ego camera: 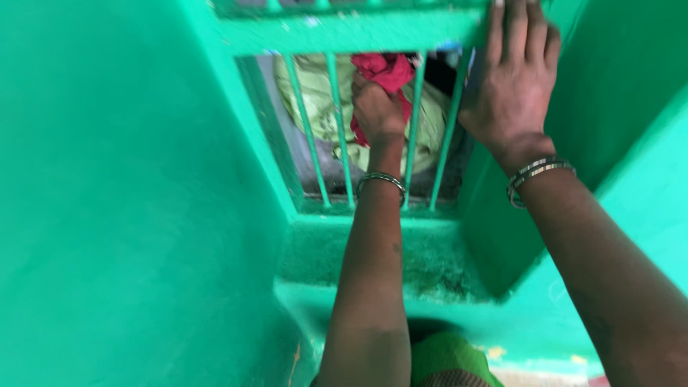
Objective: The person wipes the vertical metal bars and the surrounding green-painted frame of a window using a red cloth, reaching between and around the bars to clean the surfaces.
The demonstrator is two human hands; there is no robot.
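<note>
Crumpled red cloth (387, 72) bunched above left hand (378, 109), fingers pinching its lower end between green window bars (337, 122), long axis upright; right hand (512, 75) flat on green frame (344, 32), fingers pressed together.

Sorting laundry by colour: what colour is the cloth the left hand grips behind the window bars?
Red, seen in the head view: the cloth bunched in the left hand.

Left arm extends straight up the middle of the view, forearm bare, thin bangle at the wrist. Left hand (376, 111) curled into a fist, knuckles toward the camera, fingers closed tight, fingertips hidden. Right arm comes in from the lower right corner, two bangles at the wrist. Right hand (514, 75) flat and open, palm down, fingers together pointing up, tips probably cut by the top edge.
</note>
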